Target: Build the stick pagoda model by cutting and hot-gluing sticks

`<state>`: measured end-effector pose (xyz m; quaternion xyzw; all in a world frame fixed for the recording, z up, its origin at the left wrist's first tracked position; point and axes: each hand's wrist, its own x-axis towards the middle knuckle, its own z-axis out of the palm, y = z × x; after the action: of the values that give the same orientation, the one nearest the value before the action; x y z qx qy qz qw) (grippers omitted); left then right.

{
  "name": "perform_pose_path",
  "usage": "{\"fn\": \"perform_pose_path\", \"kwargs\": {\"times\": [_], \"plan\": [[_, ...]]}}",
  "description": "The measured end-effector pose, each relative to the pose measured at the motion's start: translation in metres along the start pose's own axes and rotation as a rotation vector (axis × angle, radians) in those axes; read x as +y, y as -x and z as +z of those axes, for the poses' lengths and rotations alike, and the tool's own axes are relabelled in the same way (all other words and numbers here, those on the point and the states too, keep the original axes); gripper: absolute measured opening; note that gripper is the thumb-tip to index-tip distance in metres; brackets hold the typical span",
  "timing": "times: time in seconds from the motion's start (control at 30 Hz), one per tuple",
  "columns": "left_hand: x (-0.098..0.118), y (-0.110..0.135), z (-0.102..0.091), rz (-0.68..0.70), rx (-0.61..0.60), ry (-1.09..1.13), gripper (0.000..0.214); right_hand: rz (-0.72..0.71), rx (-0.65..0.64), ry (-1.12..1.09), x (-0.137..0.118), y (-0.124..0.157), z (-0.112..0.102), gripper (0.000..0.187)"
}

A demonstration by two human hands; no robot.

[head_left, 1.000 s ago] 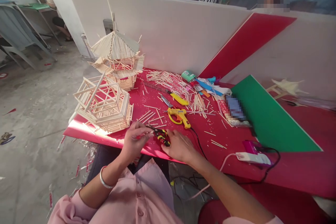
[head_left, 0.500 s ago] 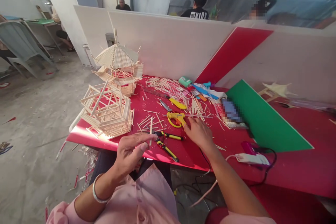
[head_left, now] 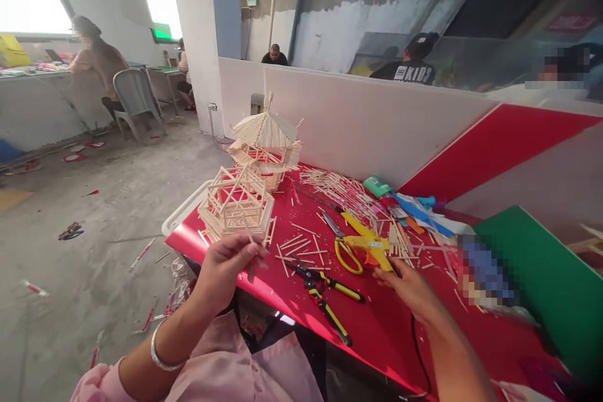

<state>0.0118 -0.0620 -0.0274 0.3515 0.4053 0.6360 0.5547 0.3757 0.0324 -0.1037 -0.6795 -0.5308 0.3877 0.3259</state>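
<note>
My left hand (head_left: 235, 260) is closed, pinching a short wooden stick (head_left: 249, 230) in front of the lattice frame. My right hand (head_left: 407, 286) has its fingers around the handle of a yellow glue gun (head_left: 370, 244), whose nozzle points left. Beside the gun lie yellow-handled scissors (head_left: 349, 259). Cutting pliers (head_left: 330, 314) with black and yellow handles rest between my hands, jaws toward the loose sticks (head_left: 301, 245). An open hexagonal stick frame (head_left: 240, 207) stands at the table's left, with a roofed stick pavilion (head_left: 267, 135) behind it.
The red table (head_left: 292, 292) carries a heap of sticks (head_left: 336, 188), a green packet (head_left: 377, 186) and blue strips. A green board (head_left: 522, 264) leans at the right. A white partition (head_left: 339, 113) closes the back. A black cord (head_left: 417, 352) hangs over the front edge. Several people sit beyond.
The view has swung left. My right hand has gone from reaching at the glue gun to gripping its handle. My left hand has turned, the stick now pinched near the lattice frame.
</note>
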Motion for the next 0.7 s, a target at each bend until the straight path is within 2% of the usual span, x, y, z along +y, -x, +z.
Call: {"fn": "perform_pose_path", "kwargs": {"times": [0.1,0.17,0.3,0.43,0.5,0.7], "plan": [[-0.004,-0.006,-0.005,0.125,0.093,-0.126,0.021,-0.100,0.031,-0.122,-0.036,0.022,0.000,0.041],[-0.007,-0.007,-0.004,0.204,0.107,-0.225,0.019,-0.193,-0.013,-0.146,-0.064,0.037,0.004,0.043],[-0.011,-0.002,0.001,0.279,0.085,-0.374,0.024,-0.368,-0.070,-0.180,-0.117,0.056,0.022,0.036],[-0.014,-0.008,-0.001,0.329,0.109,-0.433,0.018,-0.475,-0.087,-0.108,-0.153,0.056,0.047,0.028],[-0.013,-0.017,-0.003,0.372,0.073,-0.489,0.016,-0.523,-0.068,-0.063,-0.168,0.054,0.059,0.028],[-0.006,-0.044,-0.021,0.436,-0.190,-0.654,0.017,-0.700,0.064,0.212,-0.204,0.057,0.082,0.032]]}}
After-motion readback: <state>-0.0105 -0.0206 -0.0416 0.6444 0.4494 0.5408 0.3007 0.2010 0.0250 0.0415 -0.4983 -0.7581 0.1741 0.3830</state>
